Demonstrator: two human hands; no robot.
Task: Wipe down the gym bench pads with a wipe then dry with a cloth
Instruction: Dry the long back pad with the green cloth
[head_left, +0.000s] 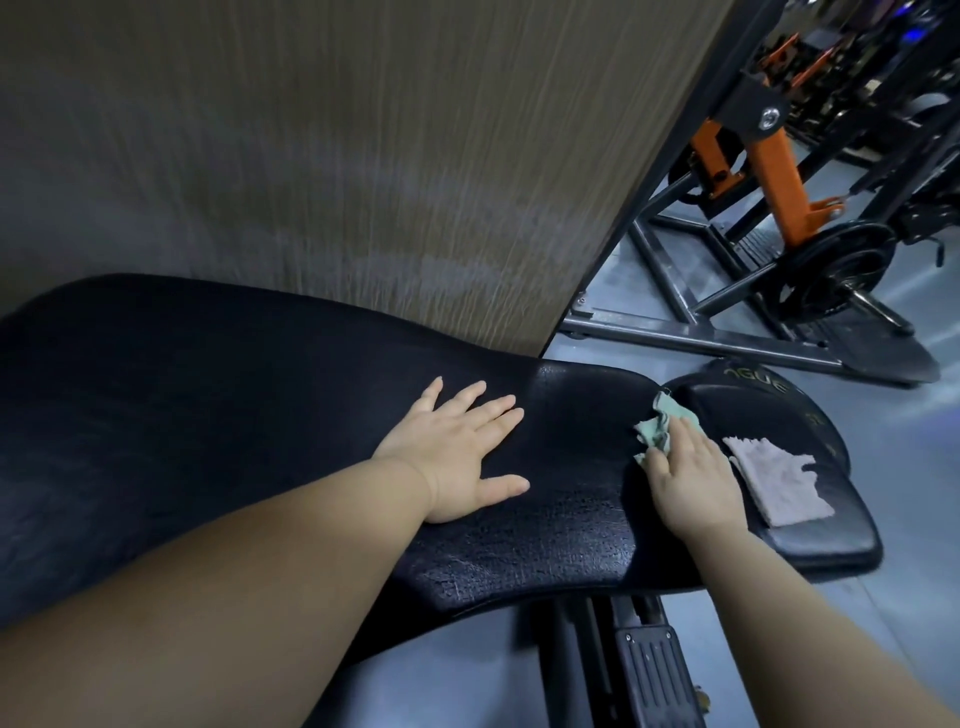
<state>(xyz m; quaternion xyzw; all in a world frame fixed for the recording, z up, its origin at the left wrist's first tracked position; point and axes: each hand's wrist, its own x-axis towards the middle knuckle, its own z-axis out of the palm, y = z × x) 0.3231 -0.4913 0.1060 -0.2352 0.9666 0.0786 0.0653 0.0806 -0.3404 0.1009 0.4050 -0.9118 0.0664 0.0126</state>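
The left hand (457, 447) lies flat on the long back pad (234, 415), fingers spread and straight, holding nothing; it seems to brace the person's weight. The right hand (691, 478) presses a crumpled green wipe (655, 427) onto the far end of that pad, just beside the seam with the seat pad (774, 405); its fingers lie fairly straight over the wipe rather than curled round it, and the thumb is hidden, so any pinch cannot be told. A pale folded cloth (776, 480) rests on the seat pad, just beside the right hand and apart from the wipe.

The wiping stage looks under way, with drying not yet begun. The main risks lie on the right: a stroke carried over the seam could catch the cloth and drag it toward the pad's edge, from which it would drop to the floor (893, 467); it could also dampen the cloth before it is needed. The bunched wipe may slide out from under flat fingers on the textured vinyl, or snag in the seam; the large dark stretch of pad under and behind the left hand could easily go unwiped.
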